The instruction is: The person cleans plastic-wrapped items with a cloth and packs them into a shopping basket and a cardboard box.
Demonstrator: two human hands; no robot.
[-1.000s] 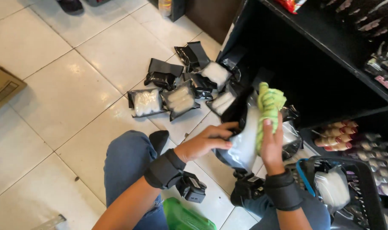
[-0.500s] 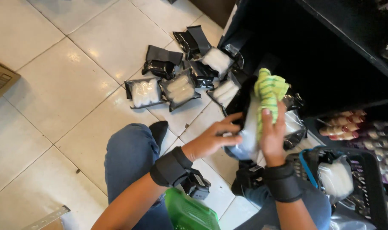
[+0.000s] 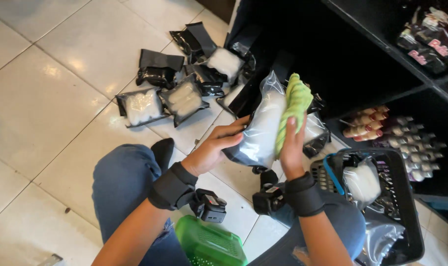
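Note:
My left hand (image 3: 215,148) grips the lower edge of a clear-fronted pouch (image 3: 261,125) filled with white contents, held upright in front of the dark shelf. My right hand (image 3: 290,148) presses a yellow-green striped cloth (image 3: 295,106) flat against the pouch's face. Both wrists wear black straps with small black devices (image 3: 210,206) hanging under them. My knees in blue jeans (image 3: 120,182) rest on the tiled floor.
Several black and clear pouches (image 3: 177,96) lie scattered on the white tiles by the black shelf unit (image 3: 352,64). A black basket (image 3: 401,197) with more pouches sits at right. A green plastic item (image 3: 209,244) is below. Small bottles (image 3: 401,140) fill the lower shelf.
The pouch has turned more upright and risen a little. My right hand has slid the cloth along its face, and the view has drifted so the floor pouches sit higher in the frame.

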